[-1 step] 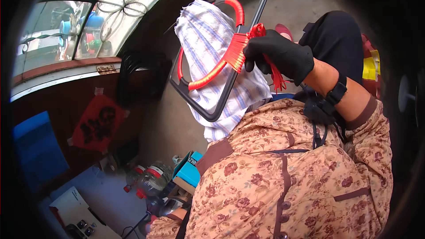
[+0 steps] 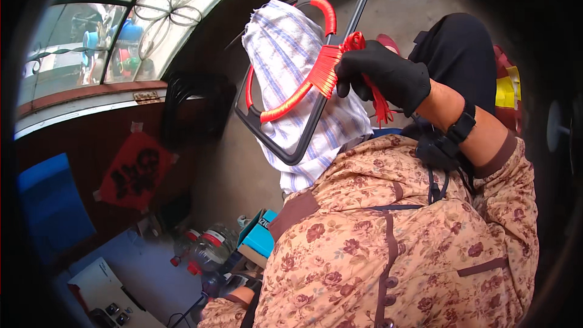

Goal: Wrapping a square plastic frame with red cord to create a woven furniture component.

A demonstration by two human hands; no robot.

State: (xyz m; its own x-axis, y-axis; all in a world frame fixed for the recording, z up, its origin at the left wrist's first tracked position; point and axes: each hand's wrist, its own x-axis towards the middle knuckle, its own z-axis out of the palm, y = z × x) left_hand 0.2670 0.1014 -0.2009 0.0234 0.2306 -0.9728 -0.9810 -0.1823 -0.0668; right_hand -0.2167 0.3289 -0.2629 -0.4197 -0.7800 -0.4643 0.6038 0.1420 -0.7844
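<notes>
My right hand (image 2: 385,73), in a black glove, is closed around a bundle of red cord (image 2: 381,104), whose loose ends hang below the fingers. Beside it, a rounded black frame (image 2: 300,153) stands tilted over a cloth. Inside the frame runs a curved bar (image 2: 290,107) wrapped in red cord, and a fan of red strands spans from it to the frame's near side. The white cloth with blue checks (image 2: 285,54) covers my lap beneath. Of my left arm, only the sleeve and a bit of forearm (image 2: 242,294) show at lower left; that hand is hidden behind my shirt.
A barred window (image 2: 91,42) fills the upper left. Dark frame-like pieces (image 2: 195,106) stand below it. Plastic bottles with red caps (image 2: 212,246) and a blue box (image 2: 260,237) sit at lower left, near a white appliance (image 2: 106,285). A red-and-yellow item (image 2: 509,91) lies at right.
The black frame and the cloth top have shifted very slightly right. My left forearm has moved a little at the lower left. My right hand stays in place.
</notes>
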